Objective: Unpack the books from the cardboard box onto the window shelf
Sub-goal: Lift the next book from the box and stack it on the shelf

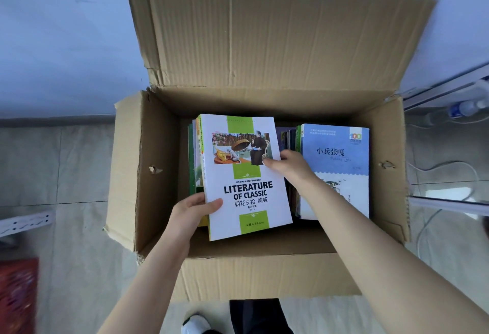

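Brown cardboard box (127, 175): one, open, on floor. Left hand (190, 217) grips 8 o'clock edge of white-and-green paperback book (246, 175), which tops left stack inside box. Right hand (288, 167) pinches its 3 o'clock edge. Lift level, clearing box wall. Blue-and-white paperback book (341, 164) tops 3 o'clock stack. Two stacks, two covers showing; books beneath uncountable.

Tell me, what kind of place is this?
Likely an indoor room, perhaps a home or office being moved into: a box of books stands on a tiled floor by a plain wall, with what looks like a window frame at right.
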Demonstrator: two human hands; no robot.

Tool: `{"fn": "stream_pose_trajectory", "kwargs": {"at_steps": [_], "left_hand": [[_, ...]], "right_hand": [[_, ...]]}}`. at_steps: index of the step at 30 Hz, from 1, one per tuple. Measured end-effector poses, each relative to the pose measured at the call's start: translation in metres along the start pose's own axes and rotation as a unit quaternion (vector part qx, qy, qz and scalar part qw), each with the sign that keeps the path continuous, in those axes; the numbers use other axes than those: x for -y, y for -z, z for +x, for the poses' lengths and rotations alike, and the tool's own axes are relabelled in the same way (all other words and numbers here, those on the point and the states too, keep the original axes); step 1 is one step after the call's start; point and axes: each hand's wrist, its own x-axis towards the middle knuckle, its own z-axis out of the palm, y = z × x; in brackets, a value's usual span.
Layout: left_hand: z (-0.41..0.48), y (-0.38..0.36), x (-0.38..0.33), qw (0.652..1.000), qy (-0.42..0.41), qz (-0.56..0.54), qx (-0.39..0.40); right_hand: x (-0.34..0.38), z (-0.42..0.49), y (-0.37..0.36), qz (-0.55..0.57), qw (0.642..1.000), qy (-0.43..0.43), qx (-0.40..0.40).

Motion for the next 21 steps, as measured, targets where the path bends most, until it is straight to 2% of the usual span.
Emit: {"fn": "stream_pose_trajectory", "kwargs": {"at_steps": [6,11,16,21], "left_hand": [[-0.05,0.01,-0.005,0.996,-0.038,0.007,0.08],[-0.131,0.039,-0.01,0.988,-0.12,-0.006,0.094],[-0.256,0.103,-0.015,0.977,-0.208,-0.05,0.021],[-0.405,0.191,-0.004,0.948,-0.285,-0.111,-0.083]], "right_hand": [[0.014,-0.048,0.029,0.059,0.995,-0.056,0.059],[0.053,-0.129,0.041,0.047,0.994,0.017,0.095],[0.144,-0.251,0.012,-0.017,0.979,0.149,0.137],[0.253,-0.401,-0.061,-0.072,0.938,0.292,0.175]]}}
